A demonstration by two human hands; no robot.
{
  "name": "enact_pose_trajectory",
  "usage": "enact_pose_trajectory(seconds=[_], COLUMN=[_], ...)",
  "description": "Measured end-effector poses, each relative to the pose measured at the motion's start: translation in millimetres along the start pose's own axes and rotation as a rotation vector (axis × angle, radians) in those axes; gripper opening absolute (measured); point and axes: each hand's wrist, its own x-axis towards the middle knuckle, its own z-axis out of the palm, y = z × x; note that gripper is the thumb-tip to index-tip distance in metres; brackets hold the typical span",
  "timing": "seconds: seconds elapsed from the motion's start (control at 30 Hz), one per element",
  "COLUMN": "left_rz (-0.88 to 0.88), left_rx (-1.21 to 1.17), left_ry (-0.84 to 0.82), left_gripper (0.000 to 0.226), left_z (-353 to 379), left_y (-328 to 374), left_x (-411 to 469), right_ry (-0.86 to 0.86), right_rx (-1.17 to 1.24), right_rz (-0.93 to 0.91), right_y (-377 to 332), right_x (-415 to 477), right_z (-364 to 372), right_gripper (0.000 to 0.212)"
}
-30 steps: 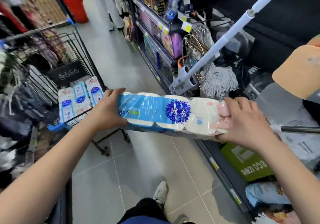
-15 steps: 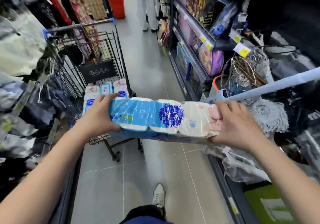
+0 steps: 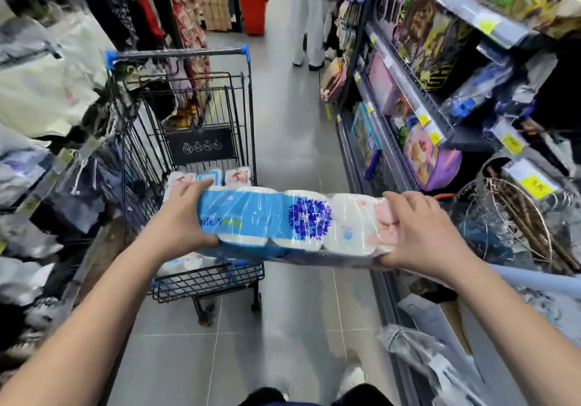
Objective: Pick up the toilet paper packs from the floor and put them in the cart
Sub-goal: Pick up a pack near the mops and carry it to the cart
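I hold a long plastic-wrapped toilet paper pack point(image 3: 292, 223), blue and white with a dark blue flower print, level at waist height. My left hand point(image 3: 182, 217) grips its left end and my right hand point(image 3: 418, 232) grips its right end. The pack's left end hangs over the near right corner of the black wire cart point(image 3: 207, 279). Another toilet paper pack point(image 3: 237, 176) lies inside the cart basket, partly hidden behind my left hand.
Shelves of packaged goods point(image 3: 418, 97) line the right side, with a wire basket point(image 3: 509, 217) low down. Hanging clothes point(image 3: 47, 91) crowd the left. A person point(image 3: 309, 18) stands further down the tiled aisle beside a red bin point(image 3: 253, 6). My shoe point(image 3: 353, 377) is below.
The view has swung left and up, so the cart now sits straight ahead. Both hands have carried the pack closer to the cart, its left end now over the basket corner.
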Motion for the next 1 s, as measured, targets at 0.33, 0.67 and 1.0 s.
enact_pose_trajectory(seconds=[0.33,0.67,1.0], left_rz=[-0.251,-0.513,-0.77], left_rx=[0.003,-0.02,-0.062], left_ry=[0.135,0.303,0.469], left_gripper=[0.114,0.113,0.11], left_z=[9,20,4], left_y=[-12,15,3], left_x=[89,134,141], right_ry=[-0.044,-0.046,-0.044], right_rx=[0.028,0.03,-0.039], right_rz=[-0.293,-0.602,-0.863], right_y=[7,-2,-86], right_x=[202,366,464], right_z=[5,-21,-38], right_gripper=[0.119,0.109,0.118])
